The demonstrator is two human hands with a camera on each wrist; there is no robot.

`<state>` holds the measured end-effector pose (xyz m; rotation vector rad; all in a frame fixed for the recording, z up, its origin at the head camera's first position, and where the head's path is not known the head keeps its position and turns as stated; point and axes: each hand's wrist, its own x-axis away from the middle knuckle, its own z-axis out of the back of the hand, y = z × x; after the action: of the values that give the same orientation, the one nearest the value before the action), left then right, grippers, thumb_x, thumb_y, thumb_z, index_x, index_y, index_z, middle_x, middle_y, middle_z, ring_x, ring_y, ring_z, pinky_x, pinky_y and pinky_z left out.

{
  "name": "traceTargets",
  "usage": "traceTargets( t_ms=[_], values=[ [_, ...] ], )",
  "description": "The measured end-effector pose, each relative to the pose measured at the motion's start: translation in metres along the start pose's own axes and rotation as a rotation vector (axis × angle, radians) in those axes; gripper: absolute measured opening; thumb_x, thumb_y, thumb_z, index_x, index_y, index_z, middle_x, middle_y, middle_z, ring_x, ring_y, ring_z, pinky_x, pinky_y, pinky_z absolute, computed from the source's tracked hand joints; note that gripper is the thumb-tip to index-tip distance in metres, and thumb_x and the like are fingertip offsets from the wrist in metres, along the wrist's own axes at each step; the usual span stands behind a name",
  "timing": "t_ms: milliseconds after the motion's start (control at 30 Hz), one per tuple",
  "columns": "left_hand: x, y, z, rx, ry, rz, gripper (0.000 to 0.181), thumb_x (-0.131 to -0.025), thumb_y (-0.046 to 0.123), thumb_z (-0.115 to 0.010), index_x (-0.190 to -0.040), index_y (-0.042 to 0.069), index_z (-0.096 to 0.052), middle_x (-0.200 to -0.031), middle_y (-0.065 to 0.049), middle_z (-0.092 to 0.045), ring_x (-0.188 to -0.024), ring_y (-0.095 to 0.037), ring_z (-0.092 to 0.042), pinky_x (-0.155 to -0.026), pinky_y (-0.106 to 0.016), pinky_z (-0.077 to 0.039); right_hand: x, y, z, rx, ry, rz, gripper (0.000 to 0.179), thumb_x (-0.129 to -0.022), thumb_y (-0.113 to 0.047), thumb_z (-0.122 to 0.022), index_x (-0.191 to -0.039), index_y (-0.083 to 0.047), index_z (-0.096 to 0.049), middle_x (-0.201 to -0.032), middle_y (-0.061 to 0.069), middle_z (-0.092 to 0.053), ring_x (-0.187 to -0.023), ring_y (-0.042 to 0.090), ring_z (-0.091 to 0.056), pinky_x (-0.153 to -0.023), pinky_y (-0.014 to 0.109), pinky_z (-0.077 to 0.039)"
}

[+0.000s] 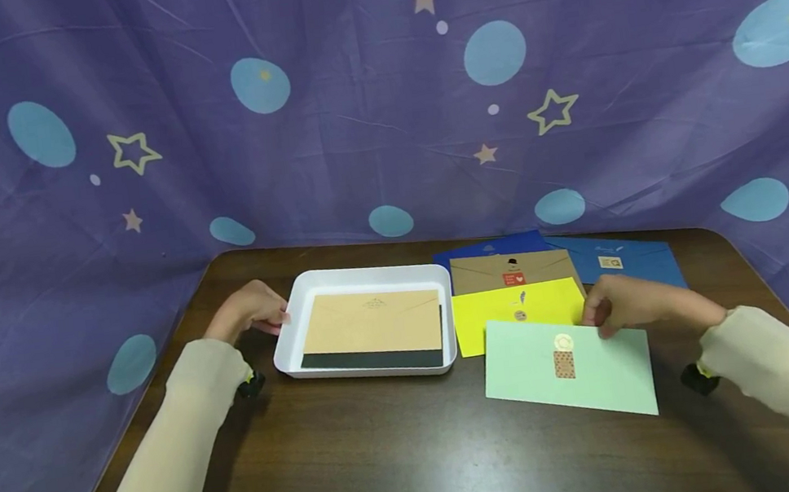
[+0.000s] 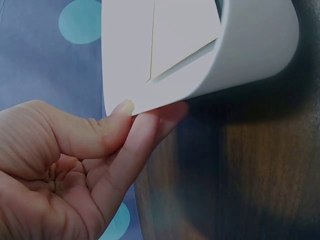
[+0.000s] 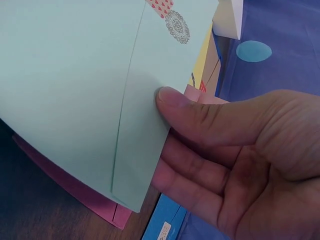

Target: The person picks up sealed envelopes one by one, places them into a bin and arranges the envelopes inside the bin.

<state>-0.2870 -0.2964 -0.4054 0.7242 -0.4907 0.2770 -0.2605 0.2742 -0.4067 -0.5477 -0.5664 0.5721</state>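
My left hand (image 1: 252, 307) pinches the left rim of a white tray (image 1: 287, 345), thumb on top and fingers beneath in the left wrist view. In the tray lie a tan envelope (image 1: 370, 323) and, under it, a dark one (image 1: 372, 361). My right hand (image 1: 627, 304) pinches the upper edge of a mint-green envelope (image 1: 528, 369), which bears a round sticker and a patterned stamp. A pink envelope (image 3: 75, 180) shows behind the mint one in the right wrist view; whether it is held too, I cannot tell.
Right of the tray, envelopes overlap: yellow (image 1: 478, 322), brown (image 1: 472, 276), dark blue (image 1: 523, 242) and a lighter blue one (image 1: 651, 260). A purple patterned curtain (image 1: 369, 159) hangs behind the brown wooden table (image 1: 361, 455).
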Motion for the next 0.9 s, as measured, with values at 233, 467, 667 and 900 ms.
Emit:
traceTargets(
  t_ms=[233, 467, 667, 900],
  values=[
    [0.002, 0.001, 0.0, -0.002, 0.007, 0.001, 0.037, -0.088, -0.009, -0.064, -0.123, -0.02, -0.059, -0.093, -0.014, -0.064, -0.065, -0.011, -0.065, -0.064, -0.023, -0.066, -0.001, -0.001, 0.003, -0.051, -0.004, -0.019, 0.019, -0.076, 0.011, -0.077, -0.092, 0.0, -0.076, -0.079, 0.005, -0.073, -0.047, 0.007, -0.044, -0.043, 0.013, -0.038],
    [0.002, 0.001, 0.0, 0.003, 0.003, -0.003, 0.037, -0.089, -0.009, -0.065, -0.123, -0.02, -0.059, -0.09, -0.013, -0.064, -0.065, -0.011, -0.065, -0.064, -0.023, -0.066, -0.001, -0.001, 0.007, -0.059, -0.005, -0.017, 0.017, -0.077, 0.01, -0.077, -0.09, 0.001, -0.076, -0.077, 0.009, -0.074, -0.044, 0.005, -0.042, -0.042, 0.013, -0.037],
    [0.004, 0.0, 0.001, 0.03, -0.019, -0.038, 0.038, -0.087, -0.013, -0.061, -0.123, -0.023, -0.058, -0.089, -0.012, -0.064, -0.067, -0.01, -0.064, -0.063, -0.022, -0.065, -0.002, -0.004, 0.009, -0.048, -0.006, -0.048, 0.017, -0.077, 0.01, -0.077, -0.091, 0.0, -0.077, -0.078, 0.007, -0.073, -0.048, 0.009, -0.045, -0.043, 0.014, -0.038],
    [0.005, 0.0, 0.002, 0.023, -0.025, -0.034, 0.036, -0.087, -0.013, -0.062, -0.122, -0.021, -0.06, -0.091, -0.012, -0.064, -0.065, -0.009, -0.063, -0.063, -0.022, -0.065, -0.001, -0.006, 0.013, -0.03, 0.016, -0.052, 0.019, -0.077, 0.011, -0.077, -0.09, -0.002, -0.078, -0.077, 0.003, -0.073, -0.053, 0.008, -0.049, -0.044, 0.013, -0.036]
  ],
)
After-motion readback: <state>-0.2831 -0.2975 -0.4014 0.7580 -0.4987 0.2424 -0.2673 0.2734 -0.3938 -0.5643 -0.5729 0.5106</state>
